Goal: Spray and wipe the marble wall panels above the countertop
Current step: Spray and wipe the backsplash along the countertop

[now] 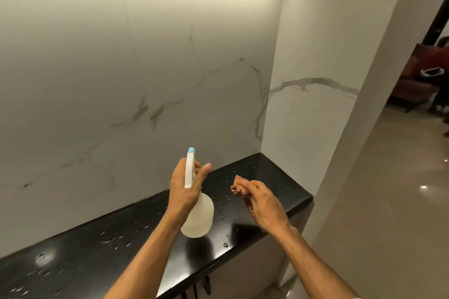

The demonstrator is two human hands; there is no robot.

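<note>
Left grip [185, 185] grasps the spray bottle [198, 219], right grip [266, 209] clutches a bunched cloth [239, 185]; droplets dot the counter [97, 250], so spraying seems begun, wiping the marble wall panels [145, 68] still ahead

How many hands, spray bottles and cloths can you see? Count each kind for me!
Hands: 2, the left hand and the right hand
Spray bottles: 1, the spray bottle gripped by the left hand
Cloths: 1, the cloth held by the right hand
Total: 4
</note>
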